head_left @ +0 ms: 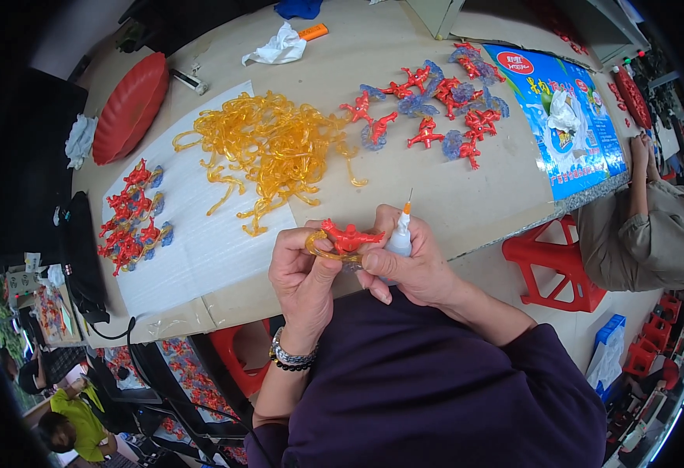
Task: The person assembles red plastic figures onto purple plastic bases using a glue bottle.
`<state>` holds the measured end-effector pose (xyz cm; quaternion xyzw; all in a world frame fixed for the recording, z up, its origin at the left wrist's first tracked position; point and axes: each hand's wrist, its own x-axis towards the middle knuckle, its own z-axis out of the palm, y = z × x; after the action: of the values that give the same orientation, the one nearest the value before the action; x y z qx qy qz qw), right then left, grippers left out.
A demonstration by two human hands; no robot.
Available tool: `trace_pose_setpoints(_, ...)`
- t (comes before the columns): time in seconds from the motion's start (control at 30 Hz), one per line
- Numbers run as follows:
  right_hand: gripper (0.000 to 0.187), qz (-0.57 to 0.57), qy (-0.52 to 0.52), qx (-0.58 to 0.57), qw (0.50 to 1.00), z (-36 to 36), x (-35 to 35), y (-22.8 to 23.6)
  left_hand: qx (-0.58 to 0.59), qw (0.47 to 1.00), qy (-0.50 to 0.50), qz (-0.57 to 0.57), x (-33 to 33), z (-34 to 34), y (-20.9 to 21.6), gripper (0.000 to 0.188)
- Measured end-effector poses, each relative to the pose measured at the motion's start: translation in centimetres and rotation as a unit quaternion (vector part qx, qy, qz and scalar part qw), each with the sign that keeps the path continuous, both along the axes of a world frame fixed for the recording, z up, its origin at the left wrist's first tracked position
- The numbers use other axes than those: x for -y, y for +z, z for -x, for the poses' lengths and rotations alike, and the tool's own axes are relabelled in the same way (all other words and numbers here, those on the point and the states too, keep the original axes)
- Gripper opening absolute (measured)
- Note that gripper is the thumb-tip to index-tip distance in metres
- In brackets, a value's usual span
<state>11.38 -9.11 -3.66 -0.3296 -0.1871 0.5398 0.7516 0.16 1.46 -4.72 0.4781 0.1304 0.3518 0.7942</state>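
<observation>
Close to my body, over the table's front edge, both hands meet around a small red toy figure (pixel 347 237). My left hand (pixel 303 269) is closed on it, pinching a curled amber translucent piece (pixel 322 251) against its side. A bluish clear part shows just under the figure, mostly hidden by fingers. My right hand (pixel 420 269) grips a small white squeeze bottle (pixel 400 238) with an orange collar and a thin needle tip pointing up. The right fingertips also touch the figure's lower side. Beyond my hands lies a heap of amber translucent pieces (pixel 268 144).
Red figures with bluish bases lie in a group at the left (pixel 131 214) and another at the far right (pixel 443 97). A red tray (pixel 130 109), crumpled tissue (pixel 279 45) and blue printed sheet (pixel 564 125) are on the table. A red stool (pixel 552 261) and a seated person are at right.
</observation>
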Motion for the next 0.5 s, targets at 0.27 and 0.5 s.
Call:
trace_pose_setpoints(0.27, 0.021, 0.0, -0.005, 0.03, 1.0, -0.1, 0.3, 0.44, 0.007, 1.0, -0.017, 0.01, -0.05, -0.14, -0.18, 0.024)
trace_pose_setpoints(0.5, 0.022, 0.014, -0.015, 0.106, 0.994, -0.04, 0.61, 0.59, -0.047, 0.998, 0.007, 0.038, 0.76, -0.27, 0.25, 0.034)
